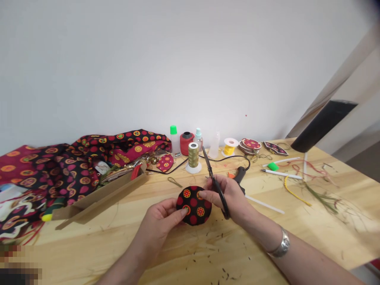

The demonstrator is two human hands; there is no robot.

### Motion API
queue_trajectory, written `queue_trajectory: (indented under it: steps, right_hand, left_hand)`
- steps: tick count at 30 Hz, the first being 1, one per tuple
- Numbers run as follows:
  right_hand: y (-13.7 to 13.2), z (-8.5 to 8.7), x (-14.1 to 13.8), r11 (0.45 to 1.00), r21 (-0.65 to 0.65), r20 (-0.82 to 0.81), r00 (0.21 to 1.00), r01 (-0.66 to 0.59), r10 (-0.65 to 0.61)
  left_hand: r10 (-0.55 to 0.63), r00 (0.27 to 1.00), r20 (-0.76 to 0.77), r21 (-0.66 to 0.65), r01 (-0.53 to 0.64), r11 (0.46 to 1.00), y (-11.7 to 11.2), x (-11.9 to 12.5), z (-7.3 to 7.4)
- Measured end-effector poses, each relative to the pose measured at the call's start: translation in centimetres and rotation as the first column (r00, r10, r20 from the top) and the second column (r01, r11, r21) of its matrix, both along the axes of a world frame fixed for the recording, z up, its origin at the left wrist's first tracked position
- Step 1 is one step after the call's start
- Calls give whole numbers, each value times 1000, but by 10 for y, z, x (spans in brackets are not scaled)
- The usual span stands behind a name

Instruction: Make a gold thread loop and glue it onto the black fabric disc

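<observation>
Between my hands, over the table, is a round fabric-covered disc (194, 217), black with dark red dots and orange-yellow flower motifs. My left hand (164, 217) pinches its left edge, thumb on top and fingers underneath. Black scissors (214, 177) sit in my right hand (227, 196), their blades pointing up and away from the disc. The right thumb and fingertips also touch the disc's upper right edge. Whether the blades are fully closed is hard to make out. Small dark scraps (224, 271) lie on the wood below.
A cardboard box (97, 198) and patterned cloth (86, 158) fill the left. Along the wall stand a green thread spool (193, 156), a red spool (186, 144), bottles and yellow cord (229, 149). A glue gun (240, 178), a pen (283, 174) and a black lamp (323, 122) are rightward.
</observation>
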State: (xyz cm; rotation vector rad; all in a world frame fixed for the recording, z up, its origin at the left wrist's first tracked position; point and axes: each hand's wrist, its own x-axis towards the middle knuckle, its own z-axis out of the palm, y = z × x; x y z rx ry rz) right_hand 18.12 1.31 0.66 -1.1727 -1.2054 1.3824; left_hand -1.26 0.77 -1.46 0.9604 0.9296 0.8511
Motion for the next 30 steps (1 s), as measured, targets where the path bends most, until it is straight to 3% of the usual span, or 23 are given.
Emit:
queue_trajectory:
  steps: [11, 16, 21, 26, 30]
  right_hand:
    - [-4, 0, -4, 999, 29, -41, 999, 16, -14]
    - [-3, -1, -4, 999, 12, -59, 997, 42, -42]
    - [-7, 3, 1, 993, 108, 162, 986, -54, 36]
    - [-12, 7, 5, 962, 152, 399, 905, -226, 149]
    - [-14, 5, 3, 964, 152, 573, 814, -220, 95]
  left_hand:
    - [44, 996, 74, -43, -41, 998, -2, 4, 1]
    - [192, 973, 128, -94, -181, 979, 3, 0, 4]
    - [307, 940, 152, -164, -282, 945, 8, -5, 7]
    - [345, 923, 173, -173, -316, 933, 10, -7, 9]
    - [344, 922, 178, -160, -318, 935, 10, -6, 11]
